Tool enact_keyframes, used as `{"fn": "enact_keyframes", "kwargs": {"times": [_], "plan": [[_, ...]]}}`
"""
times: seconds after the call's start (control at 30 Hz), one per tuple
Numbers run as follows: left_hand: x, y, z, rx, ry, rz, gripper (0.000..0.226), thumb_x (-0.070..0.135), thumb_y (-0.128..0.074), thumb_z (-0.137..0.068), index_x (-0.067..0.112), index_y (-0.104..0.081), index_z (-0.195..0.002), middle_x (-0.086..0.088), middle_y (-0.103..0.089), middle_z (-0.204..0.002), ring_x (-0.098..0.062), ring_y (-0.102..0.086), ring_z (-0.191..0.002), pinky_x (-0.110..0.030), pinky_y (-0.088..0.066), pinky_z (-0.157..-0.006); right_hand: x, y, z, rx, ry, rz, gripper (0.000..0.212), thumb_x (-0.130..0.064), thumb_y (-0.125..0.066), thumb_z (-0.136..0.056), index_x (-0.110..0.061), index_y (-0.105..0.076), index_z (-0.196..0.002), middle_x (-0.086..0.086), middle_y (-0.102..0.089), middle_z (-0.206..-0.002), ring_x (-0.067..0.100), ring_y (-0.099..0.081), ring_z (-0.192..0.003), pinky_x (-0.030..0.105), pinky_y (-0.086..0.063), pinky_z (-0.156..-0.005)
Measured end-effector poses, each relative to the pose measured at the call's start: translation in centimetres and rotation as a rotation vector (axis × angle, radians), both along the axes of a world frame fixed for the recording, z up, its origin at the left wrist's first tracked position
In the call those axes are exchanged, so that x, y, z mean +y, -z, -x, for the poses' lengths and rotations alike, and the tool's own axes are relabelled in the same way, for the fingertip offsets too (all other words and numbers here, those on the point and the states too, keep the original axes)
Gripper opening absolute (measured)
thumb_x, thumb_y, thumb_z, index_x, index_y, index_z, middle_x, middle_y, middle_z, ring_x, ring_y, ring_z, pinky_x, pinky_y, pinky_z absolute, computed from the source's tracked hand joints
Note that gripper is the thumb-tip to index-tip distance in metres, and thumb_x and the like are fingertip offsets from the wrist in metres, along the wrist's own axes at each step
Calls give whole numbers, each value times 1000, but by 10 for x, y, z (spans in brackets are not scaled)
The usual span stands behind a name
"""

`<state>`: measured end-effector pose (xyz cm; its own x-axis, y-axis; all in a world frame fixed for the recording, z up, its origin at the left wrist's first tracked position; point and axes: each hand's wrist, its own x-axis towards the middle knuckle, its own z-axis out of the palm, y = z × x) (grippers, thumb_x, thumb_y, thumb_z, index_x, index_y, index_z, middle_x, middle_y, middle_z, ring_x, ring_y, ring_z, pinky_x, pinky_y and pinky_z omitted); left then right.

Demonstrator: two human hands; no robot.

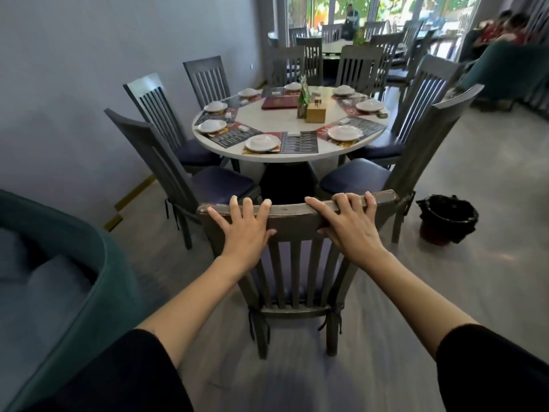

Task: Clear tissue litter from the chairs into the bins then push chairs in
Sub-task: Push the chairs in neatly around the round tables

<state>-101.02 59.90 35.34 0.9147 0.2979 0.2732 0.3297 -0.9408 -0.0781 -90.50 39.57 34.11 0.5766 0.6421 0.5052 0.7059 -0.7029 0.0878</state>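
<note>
Fingers [237, 205] of our left hand [242, 230] lie spread over the top rail of the chair [297, 217], tips hooked over its far edge and the thumb pressed against the near face, so the hand grips the rail more by a flat wrap than a tight fist; our right hand [349, 226] is curled more firmly around the same rail, its fingers over the top and the thumb underneath. From the head view, the only one we have, the chair stands well out from the round desk [276, 120], with its seat partly hidden behind the back slats, and we cannot see any tissue on it from here. No tissue shows on the blue cushions of the neighbouring chairs either, so we judge that the step in hand is the pushing in. The bin [447, 218], lined with a black bag, sits on the floor near the chair on our right, apart from our path. To do this well we should keep both hands evenly spaced about the rail's middle, push low and straight toward the desk's dark pedestal, and steer between the two flanking chairs, whose seats close in on either side. We should slow before the seat slides under the edge, since plates and mats sit close to the rim and a bump could shift them.
</note>
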Motion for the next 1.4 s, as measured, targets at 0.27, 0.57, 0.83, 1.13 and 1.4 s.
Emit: {"fn": "enact_keyframes", "kwargs": {"times": [0.27, 0.57, 0.83, 1.13, 1.4], "plan": [[32, -9, -62, 41, 49, 104, 56, 30, -46, -97, 26, -15, -143, -16, -21, -143, -44, -1, -140, -78, 5, -96, 31, -4, -62, 63, 11, 7, 67, -40, -62, -86, -37, -28, -143, 7, -44, -124, 31, -39, -119, 59, -14, -108], [80, -11, -150, 32, 70, 93, 55, 30, -49, -96, 24, -18, -142, -17, -26, -141, -43, -6, -140, -79, 3, -97, 87, -11, -142, 134, 103, 23, 64, -40, -68, -81, -33, -34, -135, 6, -44, -123, 31, -37, -121, 61, -12, -111], [117, -11, -213, 25, 86, 44, 59, 33, -51, -95, 24, -18, -143, -17, -25, -142, -41, -13, -138, -79, -2, -99, 122, -11, -201, 164, 134, 21, 65, -41, -69, -81, -33, -33, -134, 4, -43, -124, 31, -35, -123, 62, -10, -111], [158, -12, -252, 45, 109, 6, 57, 36, -50, -94, 24, -20, -141, -16, -26, -141, -39, -17, -135, -80, -7, -100, 159, -13, -239, 196, 133, 40, 61, -44, -62, -85, -31, -30, -136, 8, -39, -133, 36, -32, -128, 63, -9, -110], [198, -20, -263, 65, 102, -21, 56, 40, -52, -92, 24, -25, -139, -14, -35, -136, -35, -29, -130, -77, -13, -101, 194, -23, -245, 302, 62, 9, 46, -47, -43, -96, -31, -30, -138, 6, -38, -134, 34, -30, -129, 64, -8, -108]]}}
